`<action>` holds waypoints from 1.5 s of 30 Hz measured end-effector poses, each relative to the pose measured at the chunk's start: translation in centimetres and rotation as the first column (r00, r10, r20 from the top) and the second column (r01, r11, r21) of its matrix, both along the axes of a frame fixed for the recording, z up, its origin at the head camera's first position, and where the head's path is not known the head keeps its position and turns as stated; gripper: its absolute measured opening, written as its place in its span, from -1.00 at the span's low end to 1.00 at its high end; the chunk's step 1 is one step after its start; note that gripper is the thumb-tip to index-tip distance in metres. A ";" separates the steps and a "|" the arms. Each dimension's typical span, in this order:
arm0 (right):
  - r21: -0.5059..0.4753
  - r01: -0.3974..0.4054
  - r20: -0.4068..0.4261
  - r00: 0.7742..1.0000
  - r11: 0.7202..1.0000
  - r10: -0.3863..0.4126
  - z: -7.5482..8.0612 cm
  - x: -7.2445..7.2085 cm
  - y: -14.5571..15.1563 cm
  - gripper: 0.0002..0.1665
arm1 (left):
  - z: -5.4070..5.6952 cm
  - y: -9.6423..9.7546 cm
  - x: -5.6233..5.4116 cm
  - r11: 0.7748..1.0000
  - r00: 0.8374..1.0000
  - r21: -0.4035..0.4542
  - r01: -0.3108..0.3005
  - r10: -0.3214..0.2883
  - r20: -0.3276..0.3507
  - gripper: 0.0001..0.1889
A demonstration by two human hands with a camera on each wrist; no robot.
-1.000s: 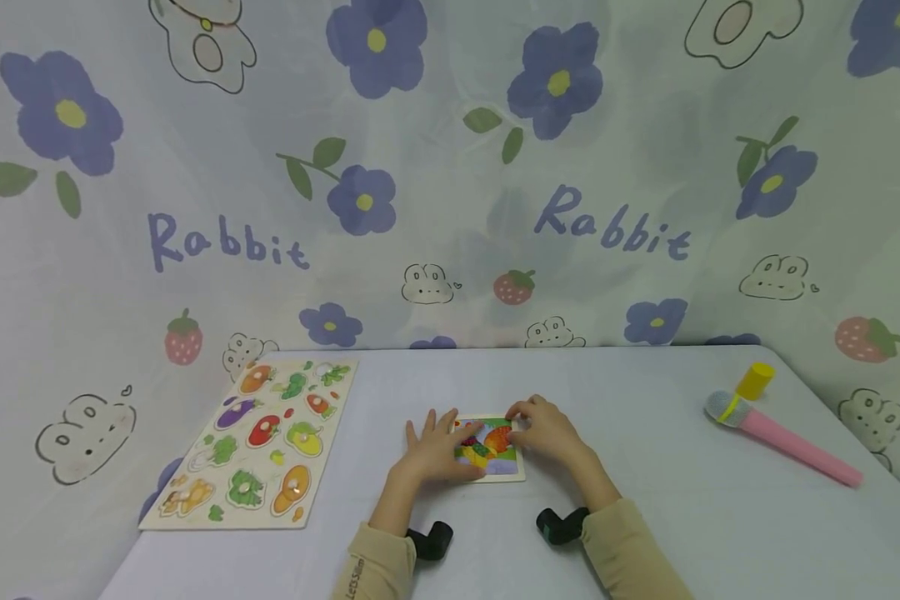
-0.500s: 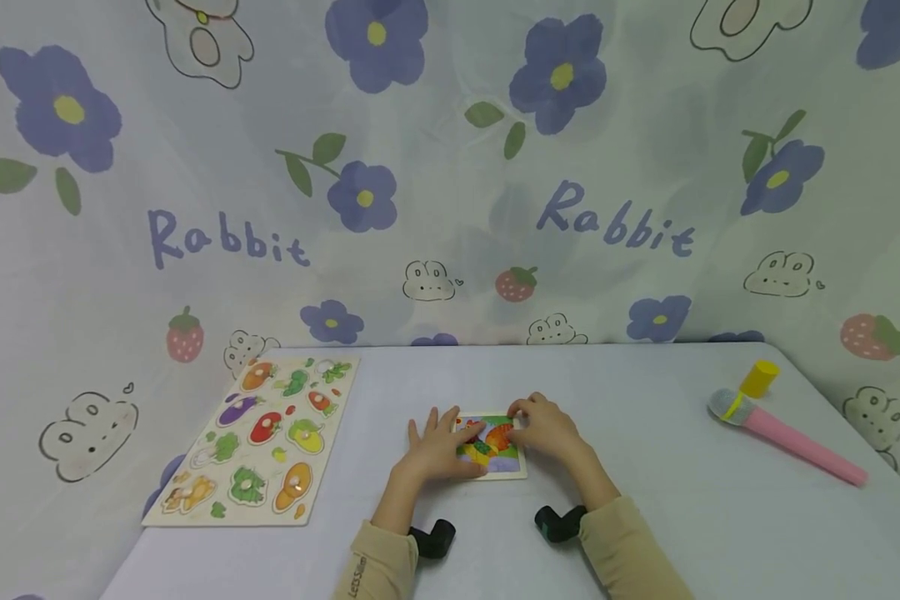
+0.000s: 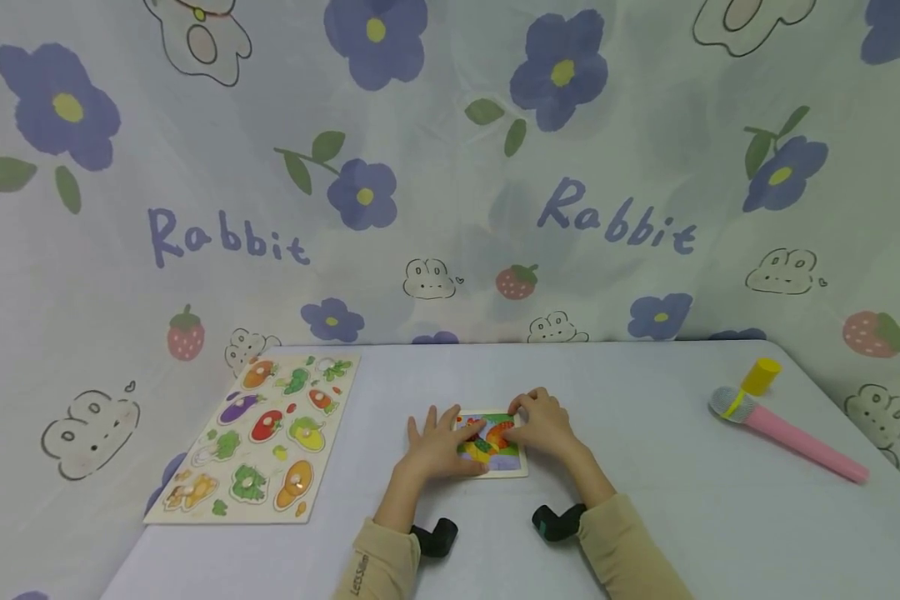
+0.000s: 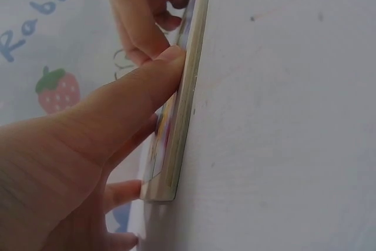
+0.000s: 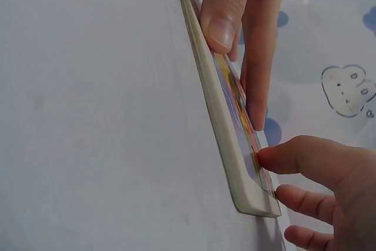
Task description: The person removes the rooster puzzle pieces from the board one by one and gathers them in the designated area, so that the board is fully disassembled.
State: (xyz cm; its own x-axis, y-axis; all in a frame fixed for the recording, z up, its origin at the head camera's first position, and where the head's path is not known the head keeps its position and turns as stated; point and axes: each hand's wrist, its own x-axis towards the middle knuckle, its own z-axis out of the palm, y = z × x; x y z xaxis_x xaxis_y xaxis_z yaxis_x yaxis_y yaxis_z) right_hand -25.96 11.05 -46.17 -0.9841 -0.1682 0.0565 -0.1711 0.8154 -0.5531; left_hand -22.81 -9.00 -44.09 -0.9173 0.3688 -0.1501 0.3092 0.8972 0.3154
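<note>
A small framed picture puzzle (image 3: 504, 465) with a bright picture lies flat on the white table. My left hand (image 3: 437, 446) spreads over its left side, fingers mostly straight. In the left wrist view the left thumb (image 4: 147, 80) presses the near edge, and a fingertip touches the frame's corner. The right hand (image 3: 547, 423) bends its fingers at the far right corner. Its thumb (image 5: 305, 156) rests on the picture in the right wrist view, while another finger touches the frame (image 5: 247, 201). The palms hide part of the picture.
A vegetable peg puzzle board (image 3: 318, 467) lies at the left. A pink toy microphone (image 3: 802, 446) and a yellow cylinder (image 3: 761, 377) lie at the right. Black wrist devices (image 3: 558, 523) sit below both hands. A printed cloth (image 3: 450, 167) hangs behind the table.
The right thumb has slid slightly left over the picture, and the right hand has shifted a little. The left hand stays in place on the puzzle. The head view tilts slightly.
</note>
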 end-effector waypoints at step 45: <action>-0.174 -0.017 -0.023 1.000 0.985 0.014 0.4 -0.4 -0.1 -0.71 | 0.0 0.1 -0.2 1.000 1.000 0.015 -0.008 0.008 0.009 -0.26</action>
